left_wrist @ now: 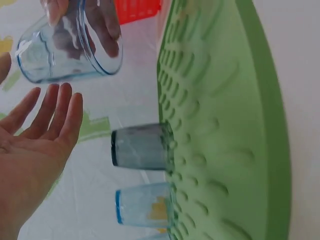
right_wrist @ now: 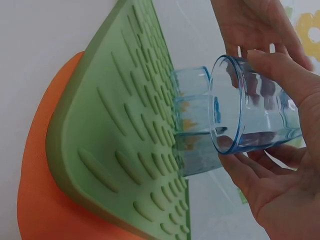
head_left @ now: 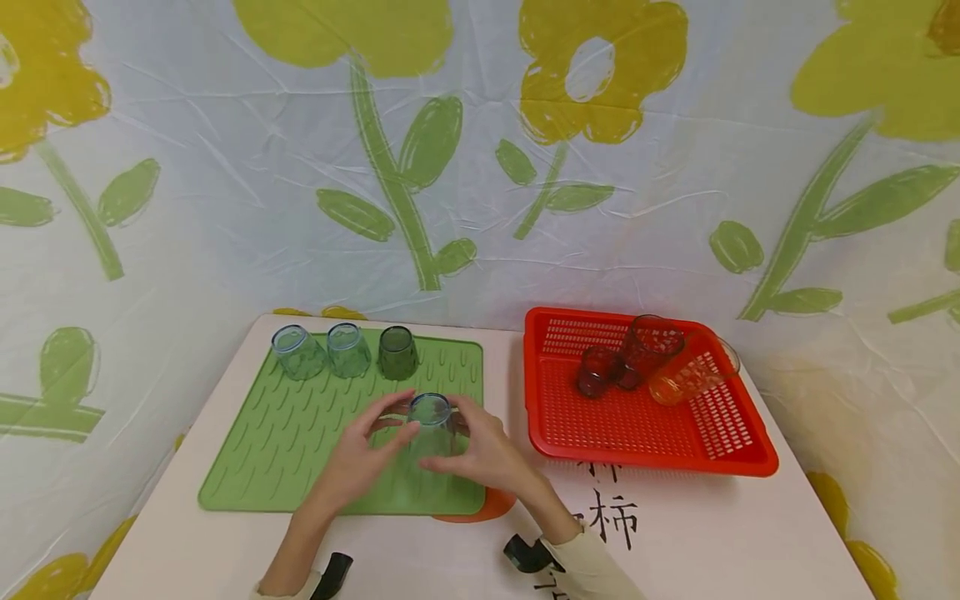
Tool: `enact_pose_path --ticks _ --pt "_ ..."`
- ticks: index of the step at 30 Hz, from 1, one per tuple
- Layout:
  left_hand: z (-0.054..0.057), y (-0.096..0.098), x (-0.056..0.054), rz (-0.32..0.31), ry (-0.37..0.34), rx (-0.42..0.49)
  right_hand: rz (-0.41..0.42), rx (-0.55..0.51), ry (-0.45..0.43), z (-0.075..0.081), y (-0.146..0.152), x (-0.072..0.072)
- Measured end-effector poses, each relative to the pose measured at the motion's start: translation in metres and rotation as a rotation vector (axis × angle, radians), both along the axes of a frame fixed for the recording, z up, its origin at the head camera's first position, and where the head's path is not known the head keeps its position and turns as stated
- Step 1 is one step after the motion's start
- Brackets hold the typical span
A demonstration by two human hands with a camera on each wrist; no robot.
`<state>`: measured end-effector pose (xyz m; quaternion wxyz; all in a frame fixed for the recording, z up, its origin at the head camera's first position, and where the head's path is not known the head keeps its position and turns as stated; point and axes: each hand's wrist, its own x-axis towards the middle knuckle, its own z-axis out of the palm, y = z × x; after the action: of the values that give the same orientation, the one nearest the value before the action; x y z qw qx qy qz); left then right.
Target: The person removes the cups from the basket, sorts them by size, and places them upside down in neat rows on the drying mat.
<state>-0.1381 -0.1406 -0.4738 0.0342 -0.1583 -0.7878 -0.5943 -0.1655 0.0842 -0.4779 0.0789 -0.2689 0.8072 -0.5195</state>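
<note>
A clear, blue-tinted drinking glass (head_left: 431, 412) is held above the front right of the green ridged mat (head_left: 277, 450), its wide rim facing down in the wrist views. My right hand (head_left: 486, 446) grips it, thumb on one side and fingers curled along the other. On the opposite side, my left hand (head_left: 356, 458) has its fingers extended close to the glass, with a small gap in the left wrist view. Along the mat's back stand two bluish glasses (head_left: 298, 353) (head_left: 348, 351) and a dark grey glass (head_left: 397, 353), all upside down.
A red plastic basket (head_left: 585, 425) stands to the right, holding a small dark glass (head_left: 596, 371), a taller dark glass (head_left: 651, 342) and a leaning orange glass (head_left: 693, 368). Behind the table hangs a flower-print cloth (head_left: 480, 208). An orange patch (head_left: 495, 504) shows under the mat's front corner.
</note>
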Motion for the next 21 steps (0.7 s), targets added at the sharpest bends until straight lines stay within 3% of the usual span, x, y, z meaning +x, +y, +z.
enact_pose_path --ticks 7,21 --pt "-0.015 -0.020 -0.001 0.061 0.054 -0.054 -0.064 -0.014 0.004 0.002 -0.007 -0.012" --pt "-0.041 -0.043 0.004 0.106 0.072 -0.257 -0.092 -0.004 -0.007 0.019 -0.031 -0.035"
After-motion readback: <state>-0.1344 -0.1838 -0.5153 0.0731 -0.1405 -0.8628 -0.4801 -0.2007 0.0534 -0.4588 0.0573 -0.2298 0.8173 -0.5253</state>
